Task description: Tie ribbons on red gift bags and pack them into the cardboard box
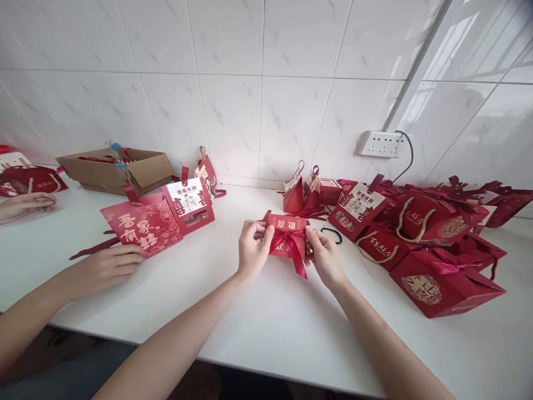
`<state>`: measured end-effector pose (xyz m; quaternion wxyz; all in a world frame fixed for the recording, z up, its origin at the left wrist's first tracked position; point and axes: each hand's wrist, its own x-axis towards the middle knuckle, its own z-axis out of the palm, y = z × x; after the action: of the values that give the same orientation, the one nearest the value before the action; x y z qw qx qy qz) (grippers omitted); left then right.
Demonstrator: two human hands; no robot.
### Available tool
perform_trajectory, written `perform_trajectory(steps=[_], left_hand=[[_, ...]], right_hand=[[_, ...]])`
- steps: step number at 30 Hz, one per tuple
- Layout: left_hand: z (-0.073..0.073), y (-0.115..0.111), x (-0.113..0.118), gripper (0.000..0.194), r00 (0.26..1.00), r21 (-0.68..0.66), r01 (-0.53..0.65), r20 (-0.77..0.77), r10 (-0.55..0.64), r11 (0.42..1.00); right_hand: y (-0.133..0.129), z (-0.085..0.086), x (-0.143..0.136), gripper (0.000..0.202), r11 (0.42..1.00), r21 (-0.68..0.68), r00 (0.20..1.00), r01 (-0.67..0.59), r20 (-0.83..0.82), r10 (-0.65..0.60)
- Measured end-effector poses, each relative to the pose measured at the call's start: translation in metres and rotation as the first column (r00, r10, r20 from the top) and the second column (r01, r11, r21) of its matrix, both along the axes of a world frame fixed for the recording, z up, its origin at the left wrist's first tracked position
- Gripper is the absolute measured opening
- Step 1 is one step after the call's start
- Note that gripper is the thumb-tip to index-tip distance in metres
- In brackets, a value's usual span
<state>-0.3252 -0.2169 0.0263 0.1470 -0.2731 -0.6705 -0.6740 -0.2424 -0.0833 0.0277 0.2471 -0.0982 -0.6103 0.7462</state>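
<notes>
A small red gift box (287,223) with gold lettering is between my hands, low over the white table. A dark red satin ribbon (297,253) is tied round it in a bow, one tail hanging down its front. My left hand (255,247) grips the box at its left side, thumb on the front. On the right edge, my right hand (325,254) pinches the box between thumb and fingers. Just behind my right hand lies a thin black loop (333,234).
Red gift boxes (447,286) crowd the table's right side. Small red pouches (293,195) stand by the wall below a power socket (383,144). A co-worker's hand (110,266) touches a red card bag (144,225) at left; behind is a cardboard box (116,173). Another hand (31,205) rests far left.
</notes>
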Motion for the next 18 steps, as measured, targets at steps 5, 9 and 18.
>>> perform_trajectory(steps=[5,9,18], left_hand=[[0.0022,-0.0051,-0.0008,0.026,0.998,-0.013,0.031,-0.050,-0.031,0.999],[-0.0003,-0.0017,-0.0001,0.026,0.998,0.003,0.049,-0.033,-0.049,0.999],[-0.0042,0.0009,0.0064,0.024,0.999,0.070,0.041,0.031,-0.043,0.997]], right_hand=[[0.0036,0.0012,0.0024,0.049,0.999,0.011,0.999,-0.041,0.020,0.041],[0.0043,-0.0005,0.0022,0.049,0.999,-0.024,0.998,-0.047,0.033,0.048],[0.0012,0.0000,0.0099,0.048,1.000,0.012,0.995,0.004,0.101,-0.005]])
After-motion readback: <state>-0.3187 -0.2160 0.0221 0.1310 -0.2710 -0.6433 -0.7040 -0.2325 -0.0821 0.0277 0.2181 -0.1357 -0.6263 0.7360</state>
